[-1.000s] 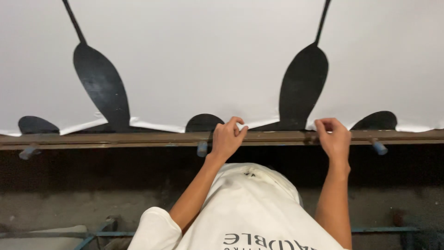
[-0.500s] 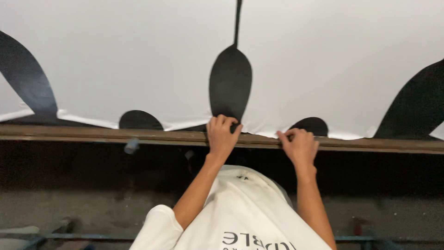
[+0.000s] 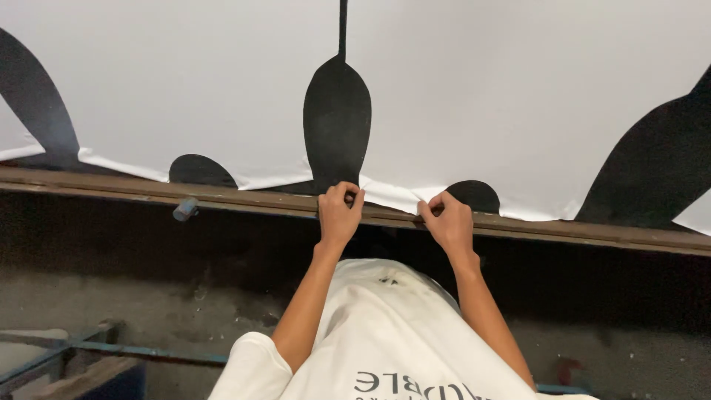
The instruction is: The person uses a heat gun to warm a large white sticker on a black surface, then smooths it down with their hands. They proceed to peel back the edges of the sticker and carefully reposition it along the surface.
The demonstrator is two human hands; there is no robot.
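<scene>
Fingers (image 3: pixel 348 194) of our left hand (image 3: pixel 338 218) are curled together and pinched on the lower edge of the white fabric (image 3: pixel 474 96), just under the tall black paddle-shaped print (image 3: pixel 337 122) in the middle of the frame. The fingers (image 3: pixel 437 204) of our right hand (image 3: pixel 449 224) are also closed on the same edge, a little to the right, beside a small black half-round print (image 3: pixel 475 195). Between the two hands the white edge lifts a little and makes a small fold.

We see the fabric spread flat over the whole upper part of the frame. Its lower edge lies along a long wooden rail (image 3: pixel 592 231) of the bench, which runs from the left side to the right side, a little lower at the right. Both hands rest on this rail. More black shapes are printed on the fabric: one at the upper left (image 3: pixel 33 104), one large at the right (image 3: pixel 655 167), and one more half-round shape (image 3: pixel 198 170) at the left of center.

A small grey-blue peg (image 3: pixel 185 210) sticks out of the rail at the left of our hands. Under the rail it is dark, and lower there is a rough concrete floor (image 3: pixel 148 304). Our white shirt (image 3: pixel 385 333) fills the lower center, and a blue metal frame (image 3: pixel 89 348) shows at the lower left.
</scene>
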